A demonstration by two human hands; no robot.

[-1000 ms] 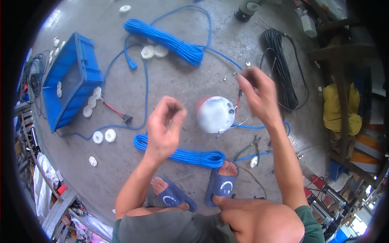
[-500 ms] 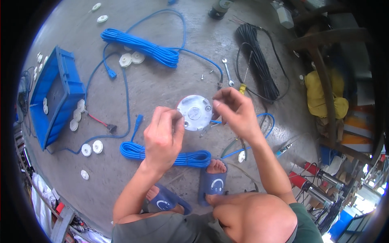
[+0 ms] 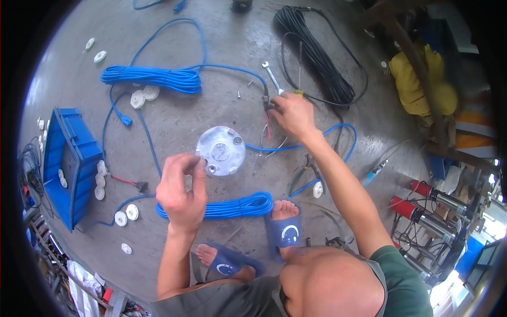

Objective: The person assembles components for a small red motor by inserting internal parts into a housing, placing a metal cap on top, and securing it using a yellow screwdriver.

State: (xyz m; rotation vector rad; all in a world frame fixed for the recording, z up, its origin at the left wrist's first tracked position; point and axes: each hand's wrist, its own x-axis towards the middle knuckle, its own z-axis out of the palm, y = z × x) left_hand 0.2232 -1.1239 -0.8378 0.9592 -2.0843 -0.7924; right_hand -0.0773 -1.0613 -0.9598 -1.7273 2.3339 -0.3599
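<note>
A round silvery-white disc (image 3: pixel 221 150) with holes and a central ring hangs or lies before me; I cannot tell which. My left hand (image 3: pixel 182 185) pinches its left edge, thumb and fingers closed. Away to the right, my right hand (image 3: pixel 294 117) reaches over the floor, fingers bent and a little apart. Its fingertips are beside the lower end of a wrench (image 3: pixel 272 77) and the stripped end of a cable (image 3: pixel 266 100). Partly hidden behind that hand is a screwdriver (image 3: pixel 300 66) with a yellow handle. Blue cable (image 3: pixel 317 136) runs near the disc's right side.
Coiled blue cables (image 3: pixel 158 79) and a black coil (image 3: pixel 317 58) lie on the concrete floor. A blue crate (image 3: pixel 79 164) is at the left, near several white discs (image 3: pixel 132 212). Pliers (image 3: pixel 299 177) lie near my feet. A yellow cloth bundle (image 3: pixel 417 79) is at right.
My right hand has moved away from the disc toward the wrench and screwdriver. My left hand stays at the disc's edge. The whole view has shifted and turned.
</note>
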